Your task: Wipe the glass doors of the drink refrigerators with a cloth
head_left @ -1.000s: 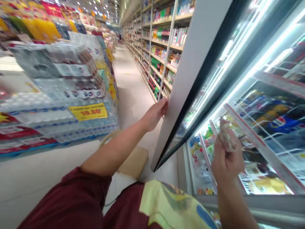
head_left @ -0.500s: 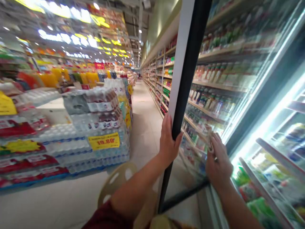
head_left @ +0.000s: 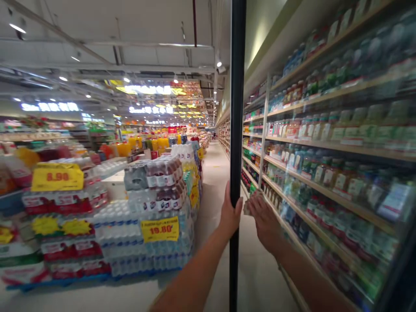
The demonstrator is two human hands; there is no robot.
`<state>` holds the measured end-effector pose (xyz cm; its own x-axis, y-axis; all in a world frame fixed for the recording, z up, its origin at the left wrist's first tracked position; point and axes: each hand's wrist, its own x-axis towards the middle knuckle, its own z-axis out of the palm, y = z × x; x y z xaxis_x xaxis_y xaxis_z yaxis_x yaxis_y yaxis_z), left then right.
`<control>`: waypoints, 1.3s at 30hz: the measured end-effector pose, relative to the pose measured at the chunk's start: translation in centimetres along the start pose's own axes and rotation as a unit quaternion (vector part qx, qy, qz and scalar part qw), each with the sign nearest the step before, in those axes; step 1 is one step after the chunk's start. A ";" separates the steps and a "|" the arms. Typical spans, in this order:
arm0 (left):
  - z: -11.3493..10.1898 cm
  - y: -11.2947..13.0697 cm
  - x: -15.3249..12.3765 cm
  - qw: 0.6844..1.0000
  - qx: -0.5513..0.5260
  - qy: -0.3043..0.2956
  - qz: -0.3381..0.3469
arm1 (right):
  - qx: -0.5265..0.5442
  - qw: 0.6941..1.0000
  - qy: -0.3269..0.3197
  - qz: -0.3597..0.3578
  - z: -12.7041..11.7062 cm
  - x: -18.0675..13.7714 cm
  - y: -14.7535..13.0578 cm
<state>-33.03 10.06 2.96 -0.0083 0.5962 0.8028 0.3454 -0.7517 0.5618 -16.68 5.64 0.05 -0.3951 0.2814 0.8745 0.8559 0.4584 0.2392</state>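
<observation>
A glass cooler door with a black frame (head_left: 238,108) stands swung out, seen nearly along its edge. My left hand (head_left: 229,214) is closed around the upright frame, thumb on the near side. On the right of the frame, my right hand (head_left: 267,227) presses a crumpled light-coloured cloth (head_left: 248,208) against the glass near the edge. Its fingers are bent over the cloth and cover most of it. Bottled drinks show through the pane behind this hand, partly blurred.
Shelves of bottles (head_left: 344,143) line the right side. To the left stand stacked packs of bottled drinks (head_left: 146,234) with a yellow price sign (head_left: 160,229) and another yellow sign (head_left: 57,177). A pale-floored aisle (head_left: 212,173) runs ahead between them.
My view has turned, so the door frame now stands upright near the middle. The right hand with the cloth has moved left, closer to the frame. The left hand keeps its grip.
</observation>
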 end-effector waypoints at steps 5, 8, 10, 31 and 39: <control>1.5 -2.8 2.8 0.997 0.063 0.038 0.022 | -0.017 0.990 0.136 -0.023 -1.2 7.2 8.9; 2.9 -3.3 4.0 0.993 0.078 0.082 0.018 | -0.033 0.980 0.194 0.016 -1.6 11.1 12.8; 4.4 -2.9 4.7 0.981 0.132 0.131 0.055 | -0.040 0.987 0.156 -0.017 -1.4 12.3 14.0; 14.9 -7.5 12.4 0.882 0.325 0.128 0.316 | -0.130 0.979 0.159 0.007 -5.0 8.4 25.8; 17.6 -9.9 14.3 0.905 0.274 0.114 0.304 | -0.151 0.982 -0.025 -0.108 -3.1 3.6 25.7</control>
<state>-20.07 30.99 5.37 0.1673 -0.0006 0.9859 0.7645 -0.6314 -0.1301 4.92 15.83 10.61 -0.5875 0.2497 0.7697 0.8075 0.2427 0.5376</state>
